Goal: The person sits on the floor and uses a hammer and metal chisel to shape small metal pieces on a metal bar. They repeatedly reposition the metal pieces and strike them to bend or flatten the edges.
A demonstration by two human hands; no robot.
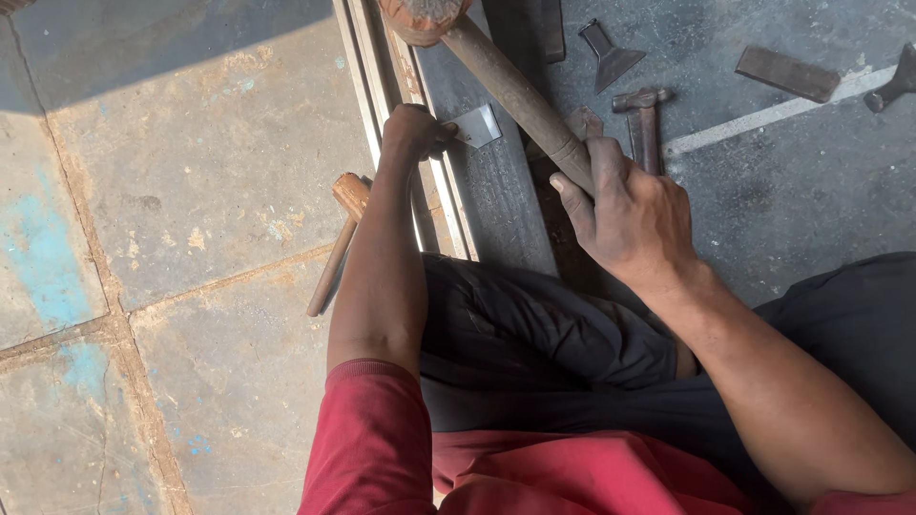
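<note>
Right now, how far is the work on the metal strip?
In hand: the left hand holds a chisel on the metal strip, and the right hand grips a raised mallet. No finished cut shows. The strip below the chisel looks unworked.

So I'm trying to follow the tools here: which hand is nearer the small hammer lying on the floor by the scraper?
The right. The right hand grips the mallet handle just below the small hammer, while the left hand holds a flat metal piece farther off to its left.
</note>
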